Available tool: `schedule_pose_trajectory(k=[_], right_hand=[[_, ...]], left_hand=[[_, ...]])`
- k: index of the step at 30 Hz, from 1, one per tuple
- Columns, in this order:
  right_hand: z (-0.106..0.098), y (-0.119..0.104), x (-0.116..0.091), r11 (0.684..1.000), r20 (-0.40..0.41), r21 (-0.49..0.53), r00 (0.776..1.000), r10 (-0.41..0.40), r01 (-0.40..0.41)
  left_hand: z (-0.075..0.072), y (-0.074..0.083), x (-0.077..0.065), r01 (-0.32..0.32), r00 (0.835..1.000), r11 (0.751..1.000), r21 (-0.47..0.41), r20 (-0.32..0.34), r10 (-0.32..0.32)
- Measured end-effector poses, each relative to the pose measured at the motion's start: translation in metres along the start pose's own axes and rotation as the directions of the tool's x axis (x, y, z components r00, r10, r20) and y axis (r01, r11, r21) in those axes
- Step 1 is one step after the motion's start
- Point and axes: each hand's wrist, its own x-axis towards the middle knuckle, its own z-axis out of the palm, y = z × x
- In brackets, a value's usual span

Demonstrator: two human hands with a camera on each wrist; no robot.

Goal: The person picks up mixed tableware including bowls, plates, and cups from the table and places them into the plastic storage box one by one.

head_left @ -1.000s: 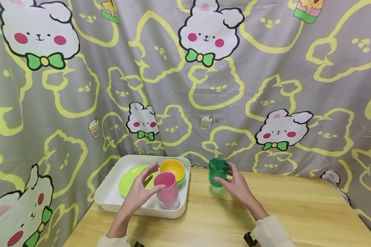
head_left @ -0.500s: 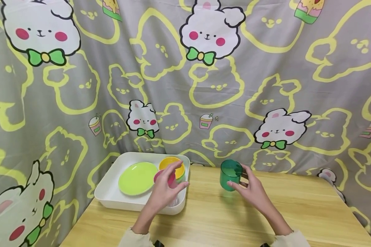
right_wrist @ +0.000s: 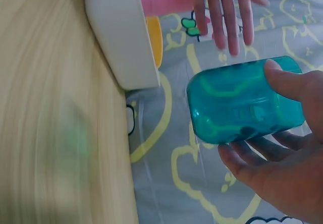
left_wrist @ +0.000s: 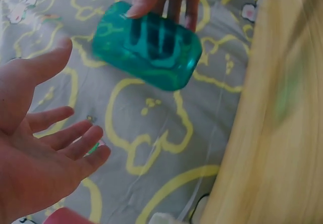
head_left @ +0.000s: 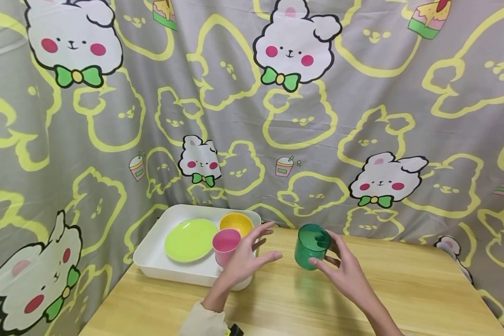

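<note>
My right hand [head_left: 342, 263] grips a see-through green cup [head_left: 311, 249] from its right side, thumb in front and fingers behind. The cup is upright above the table, its mouth facing up. To its left, my left hand [head_left: 248, 254] hangs in the air, fingers spread and thumb apart, holding nothing. In the left wrist view a gap shows between the left hand [left_wrist: 50, 143] and the green cup [left_wrist: 146, 47]. Partly behind the left hand, a pink cup [head_left: 225, 245] stands in the white tray [head_left: 172, 275].
A lime-green plate [head_left: 191, 240] lies in the tray's left part. Behind the pink cup is a yellow bowl [head_left: 236, 223]. The wooden table [head_left: 403, 280] stretches to the right, and a patterned curtain [head_left: 235, 116] hangs along its back and left.
My left hand has moved right, away from the pink cup and toward the green cup. My right hand has carried the green cup slightly right and nearer.
</note>
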Motion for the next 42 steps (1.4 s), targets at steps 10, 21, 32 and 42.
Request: schedule_pose_trajectory(k=[10, 21, 32, 42], right_hand=[[0.015, -0.005, -0.008, 0.999, 0.06, 0.028, 0.997, -0.04, 0.038], [0.025, -0.003, -0.007, 0.99, 0.108, 0.073, 0.986, -0.125, 0.118], [0.034, -0.01, -0.009, 0.992, 0.179, 0.123, 0.982, -0.056, 0.034], [0.035, 0.003, -0.013, 0.999, 0.181, 0.018, 0.982, -0.047, 0.045]], left_hand=[[0.019, -0.001, 0.001, 0.033, 0.997, 0.988, -0.149, 0.08, -0.021], [0.019, 0.0, -0.001, 0.05, 0.993, 0.986, -0.161, 0.114, -0.032], [0.004, 0.005, -0.011, 0.082, 0.995, 0.99, -0.114, 0.07, -0.074], [-0.034, 0.025, -0.014, 0.07, 0.994, 0.998, -0.001, -0.083, -0.07]])
